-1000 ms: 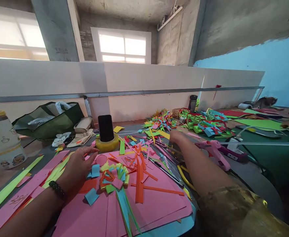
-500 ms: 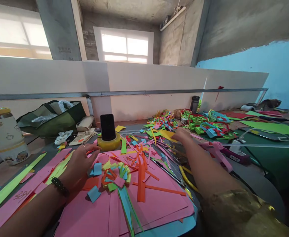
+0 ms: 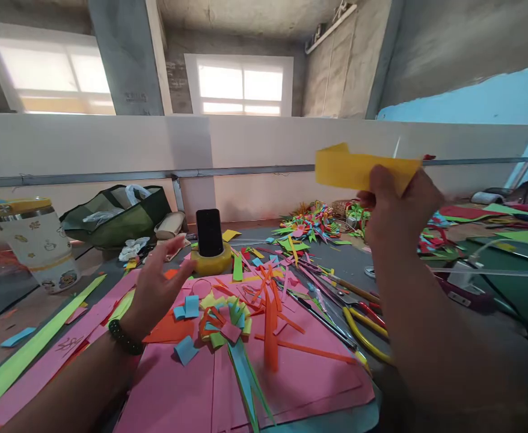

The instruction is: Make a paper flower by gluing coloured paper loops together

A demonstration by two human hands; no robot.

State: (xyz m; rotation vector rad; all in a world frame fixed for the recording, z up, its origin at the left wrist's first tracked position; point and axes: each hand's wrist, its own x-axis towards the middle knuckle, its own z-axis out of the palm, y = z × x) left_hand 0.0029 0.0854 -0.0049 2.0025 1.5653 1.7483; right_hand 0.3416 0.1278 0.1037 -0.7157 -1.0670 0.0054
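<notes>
Right-hand fingers (image 3: 382, 181) clamp a strip of yellow paper (image 3: 343, 169); left-hand fingers (image 3: 162, 252) spread apart.

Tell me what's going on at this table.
The person's right hand holds up a folded yellow paper strip. The left hand, open with nothing visible in it, is to the left of a roll of tape at which a smartphone stands propped. A multicoloured paper decoration lies on pink paper sheets, among loose orange strips.

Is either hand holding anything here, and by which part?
Right hand: a strip of yellow paper, pinched near its right-hand end. Left hand: nothing, fingers spread.
</notes>
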